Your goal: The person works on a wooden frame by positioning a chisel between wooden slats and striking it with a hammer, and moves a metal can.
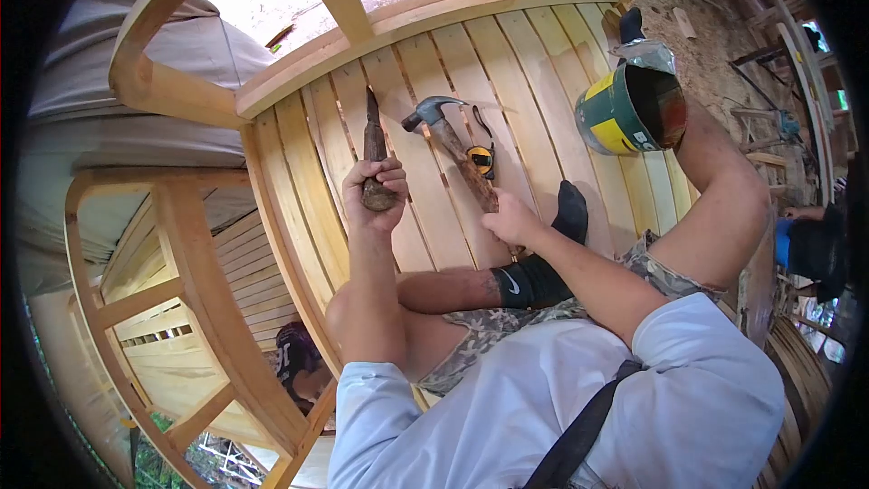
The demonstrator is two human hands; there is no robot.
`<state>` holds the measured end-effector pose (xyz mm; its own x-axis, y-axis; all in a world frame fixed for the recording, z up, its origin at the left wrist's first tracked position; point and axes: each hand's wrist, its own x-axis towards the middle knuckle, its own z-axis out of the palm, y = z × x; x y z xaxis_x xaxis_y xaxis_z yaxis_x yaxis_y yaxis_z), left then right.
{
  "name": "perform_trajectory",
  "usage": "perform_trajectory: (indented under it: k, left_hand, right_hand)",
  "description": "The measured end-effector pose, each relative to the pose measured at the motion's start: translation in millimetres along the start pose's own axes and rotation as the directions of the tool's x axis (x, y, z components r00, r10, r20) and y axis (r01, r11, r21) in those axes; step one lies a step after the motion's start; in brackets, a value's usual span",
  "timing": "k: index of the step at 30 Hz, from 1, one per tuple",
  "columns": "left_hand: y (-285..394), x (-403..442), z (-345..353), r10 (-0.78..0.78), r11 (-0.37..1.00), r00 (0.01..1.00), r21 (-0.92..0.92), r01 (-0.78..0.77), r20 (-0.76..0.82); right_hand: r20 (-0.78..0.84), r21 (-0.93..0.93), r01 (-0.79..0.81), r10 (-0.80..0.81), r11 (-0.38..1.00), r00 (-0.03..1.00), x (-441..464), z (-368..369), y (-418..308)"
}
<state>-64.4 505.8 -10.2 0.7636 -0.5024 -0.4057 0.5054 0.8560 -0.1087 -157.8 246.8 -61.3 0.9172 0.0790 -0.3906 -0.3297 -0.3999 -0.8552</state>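
My left hand (375,195) is wrapped round the thick wooden handle of a chisel-like tool (373,127), its dark blade pointing away from me. Lower right of it, my right hand (513,219) grips the end of the worn wooden handle of a claw hammer (437,114). The hammer's head lies over the wooden slats (534,91). Just right of the hammer handle is a yellow and black tape measure (481,160) with a dark strap.
A green and yellow bucket (601,115) stands beside my bent leg at the right. Curved wooden rails (425,7) edge the slats. At the left is another slatted wooden frame (195,281), with a person in dark clothing (297,364) partly visible behind it.
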Motion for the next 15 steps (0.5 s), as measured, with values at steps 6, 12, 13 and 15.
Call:
perform_trajectory:
  k: [6, 12, 13, 15]
  left_hand:
    - [3, -2, 2, 0.009, 1.0, 1.0, 0.02, -0.009, -0.018]
    - [-7, -1, 2, 0.019, 1.0, 0.998, 0.023, -0.018, -0.058]
    - [-9, -3, 1, 0.024, 0.999, 0.997, 0.036, -0.021, -0.072]
    - [-13, -5, 1, 0.005, 0.999, 0.993, 0.041, 0.0, -0.12]
  right_hand:
    - [0.405, 0.105, -0.395, 0.323, 0.913, 0.855, -12, -41, -17]
    - [0.538, -0.449, -0.317, 0.536, 0.835, 0.651, -30, -83, -31]
    - [0.522, -0.558, -0.26, 0.577, 0.788, 0.628, -29, -85, -34]
    - [0.443, -0.581, -0.148, 0.464, 0.8, 0.767, -22, -80, -35]
